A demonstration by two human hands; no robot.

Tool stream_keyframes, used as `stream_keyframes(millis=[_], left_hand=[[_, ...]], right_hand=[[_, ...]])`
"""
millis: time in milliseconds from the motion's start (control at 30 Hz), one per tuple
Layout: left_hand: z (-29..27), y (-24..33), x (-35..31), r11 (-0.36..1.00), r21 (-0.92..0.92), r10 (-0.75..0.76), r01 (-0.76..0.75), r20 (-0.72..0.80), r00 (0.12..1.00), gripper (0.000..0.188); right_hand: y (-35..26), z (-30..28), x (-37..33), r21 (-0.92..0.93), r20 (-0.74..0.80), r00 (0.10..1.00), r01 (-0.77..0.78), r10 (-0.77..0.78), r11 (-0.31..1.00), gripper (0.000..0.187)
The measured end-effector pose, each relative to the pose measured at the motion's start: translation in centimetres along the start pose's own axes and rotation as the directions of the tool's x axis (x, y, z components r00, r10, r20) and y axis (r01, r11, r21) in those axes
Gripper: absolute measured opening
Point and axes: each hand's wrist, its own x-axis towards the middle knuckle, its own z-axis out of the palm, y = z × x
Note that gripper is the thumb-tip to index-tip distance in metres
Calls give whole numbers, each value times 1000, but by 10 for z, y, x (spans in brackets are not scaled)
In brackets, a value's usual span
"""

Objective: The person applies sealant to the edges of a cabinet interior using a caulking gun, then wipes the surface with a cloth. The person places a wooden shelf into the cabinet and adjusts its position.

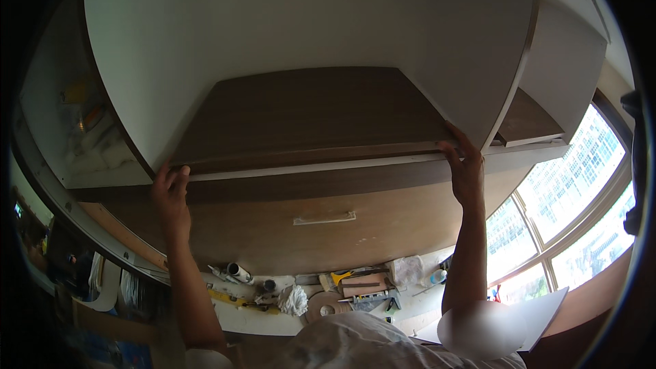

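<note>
A dark brown wood-grain board point(314, 113) lies inside a pale-walled cabinet compartment point(307, 14), its front edge towards me. My left hand point(172, 195) grips the board's front left corner, the thumb at the edge and the fingers partly hidden by the corner. At the front right corner, my right hand point(468, 167) holds the board too, with bent fingers by the side wall and on the edge. A thin light strip shows under the board's front edge. Below it is a brown cabinet front point(321, 229) with a pale bar handle point(324, 219).
Under the cabinet front, a pale counter carries a white cloth bundle point(294, 300), a tape roll point(326, 306), a yellow-handled scraper point(339, 277), a tube point(239, 273) and several other tools. A bright window point(567, 178) stands at the right, near a smaller brown board point(529, 119).
</note>
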Motion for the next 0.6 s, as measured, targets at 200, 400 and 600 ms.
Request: stream_keyframes(millis=[200, 400, 600], left_hand=[[2, -2, 0, 1000, 5, 10, -9, -21, 1000, 77], [4, -1, -1, 1000, -1, 31, -31, -22, 999, 75], [7, 1, 0, 1000, -23, -6, 5, -53, 999, 74]], right_hand=[[-5, -2, 1, 0, 23, 996, -86, 86, 996, 52], [-4, -2, 1, 4, 1, 998, -69, 69, 998, 54], [2, 4, 4, -79, -57, 997, -60, 55, 995, 57]])
